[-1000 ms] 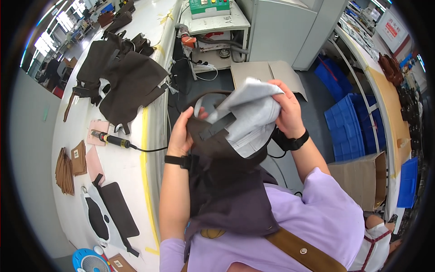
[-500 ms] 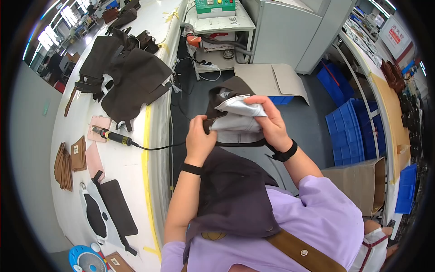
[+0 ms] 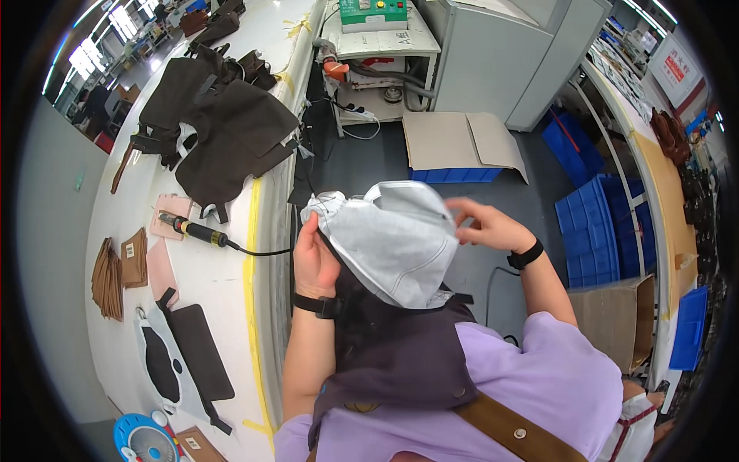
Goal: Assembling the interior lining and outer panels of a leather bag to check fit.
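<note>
A pale grey fabric piece [image 3: 392, 246], which looks like a bag's lining turned outward, hangs in front of my body. My left hand [image 3: 314, 260] is closed on its gathered left edge, the thumb pointing up along it. A dark strip runs below the cloth near that hand. At the right side of the lining, my right hand [image 3: 489, 225] has its fingers apart and slightly blurred. Its fingertips are close to the cloth's edge; whether they touch it I cannot tell. The dark outer side of the piece is mostly hidden.
On the white table [image 3: 231, 308] to the left lie dark bag pieces [image 3: 231, 127], a corded hand tool [image 3: 196, 231], brown stacked pieces [image 3: 108, 281] and a blue fan [image 3: 142, 440]. Blue crates [image 3: 589, 227] and a cardboard box [image 3: 616, 319] stand at right.
The piece has come nearer my body, and its grey lining now faces outward over the dark material. My right hand has let go and moved right; my left hand shifted slightly left and down.
</note>
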Demonstrator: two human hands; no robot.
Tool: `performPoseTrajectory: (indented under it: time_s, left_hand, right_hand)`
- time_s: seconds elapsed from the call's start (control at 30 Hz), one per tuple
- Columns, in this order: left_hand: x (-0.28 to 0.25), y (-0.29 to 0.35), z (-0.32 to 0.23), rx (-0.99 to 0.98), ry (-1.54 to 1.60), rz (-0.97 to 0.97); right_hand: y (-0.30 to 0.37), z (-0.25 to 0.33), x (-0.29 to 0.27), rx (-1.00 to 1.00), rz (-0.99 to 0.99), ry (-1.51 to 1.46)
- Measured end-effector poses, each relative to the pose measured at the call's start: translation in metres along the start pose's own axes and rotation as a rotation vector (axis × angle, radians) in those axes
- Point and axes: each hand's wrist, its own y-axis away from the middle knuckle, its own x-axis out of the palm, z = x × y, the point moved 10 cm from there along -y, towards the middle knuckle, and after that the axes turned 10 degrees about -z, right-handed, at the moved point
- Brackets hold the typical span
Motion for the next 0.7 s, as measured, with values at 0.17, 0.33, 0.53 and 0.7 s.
performPoseTrajectory:
  time_s: [0.17, 0.33, 0.53, 0.7]
  left_hand:
    - [0.011, 0.001, 0.010, -0.072, 0.050, 0.027]
    - [0.050, 0.007, 0.018, -0.160, 0.063, 0.212]
    - [0.037, -0.015, -0.022, -0.033, 0.078, 0.189]
    - [0.003, -0.033, -0.001, 0.033, -0.392, -0.029]
  right_hand:
    - [0.000, 0.035, -0.008, -0.312, -0.215, 0.189]
    - [-0.011, 0.121, -0.013, -0.666, -0.398, 0.180]
    - [-0.012, 0.117, 0.005, -0.465, 0.091, -0.344]
    - [0.009, 0.118, 0.023, -0.553, 0.484, -1.053]
